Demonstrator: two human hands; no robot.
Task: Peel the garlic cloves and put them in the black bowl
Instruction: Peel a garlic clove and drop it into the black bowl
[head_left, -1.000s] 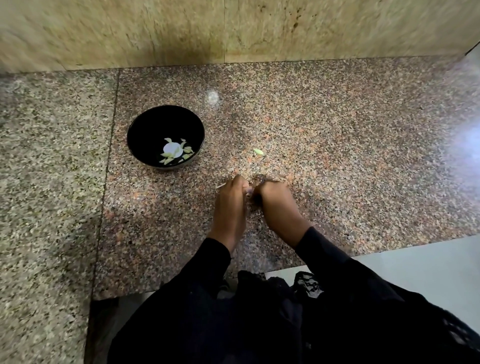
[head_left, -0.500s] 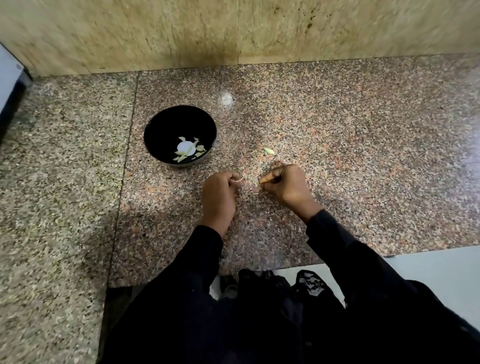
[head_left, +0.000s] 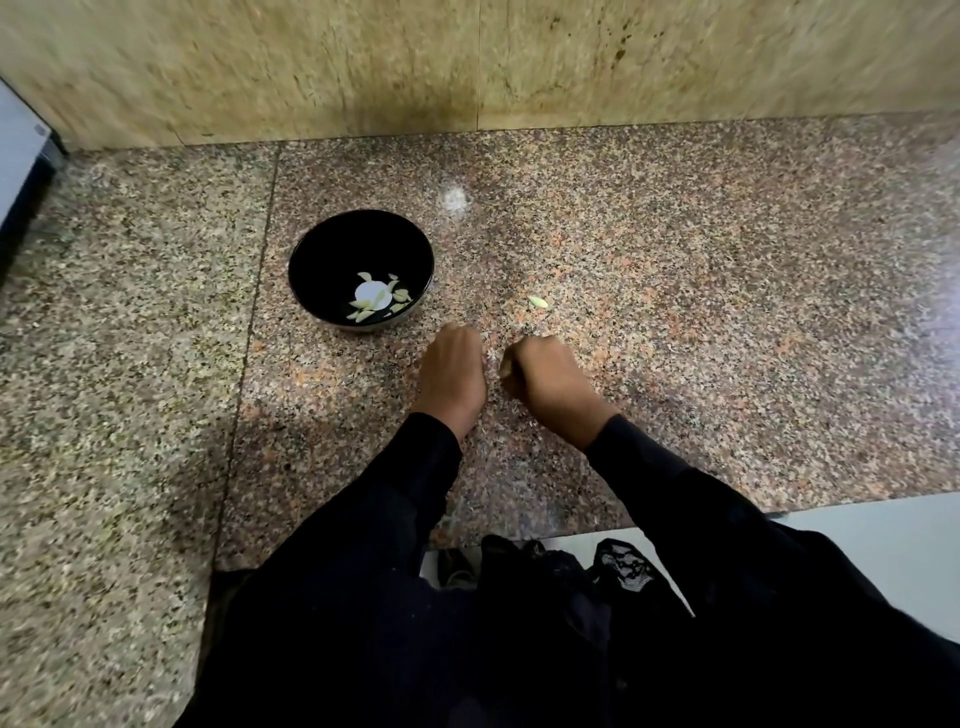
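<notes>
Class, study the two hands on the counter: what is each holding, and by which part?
Right hand: curled shut on something pale at its fingertips, probably a garlic clove; the held part is hidden. Left hand: fist closed, contents cannot be told.

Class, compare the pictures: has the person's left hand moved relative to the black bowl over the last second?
Yes, slightly. The left hand, earlier touching the right hand, now sits apart from it, a little nearer the black bowl on the counter.
</notes>
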